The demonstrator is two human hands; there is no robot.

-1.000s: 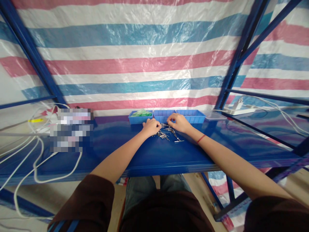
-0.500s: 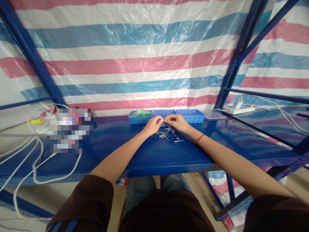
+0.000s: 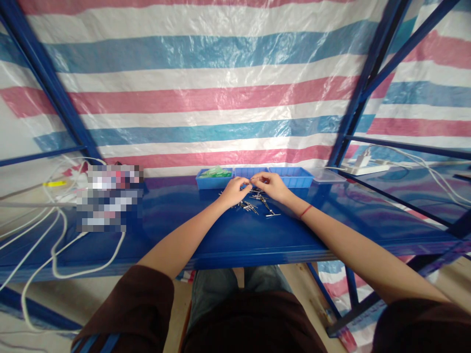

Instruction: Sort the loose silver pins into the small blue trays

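My left hand (image 3: 236,191) and my right hand (image 3: 270,185) meet fingertip to fingertip above a loose pile of small metal pins (image 3: 247,207), which look like rivets. Both are closed in a pinch. Whatever sits between the fingers is too small to make out. Just behind the hands stand blue plastic bins in a row. The left bin (image 3: 209,183) holds green pieces (image 3: 218,171). Partly covered by my hands is the middle bin (image 3: 247,171). Beyond my right hand is the right bin (image 3: 303,180).
The pile lies on a blue metal table (image 3: 243,240). White cables (image 3: 59,245) and a blurred-out patch of items (image 3: 110,198) occupy the left side. A clear plastic lid (image 3: 327,175) and a white power strip (image 3: 368,168) are at the right. Blue posts (image 3: 353,103) frame the table before a striped sheet.
The fingers of both hands have shifted slightly, and the fingertips are a little closer together. The metal pins and the bins stay as they were.
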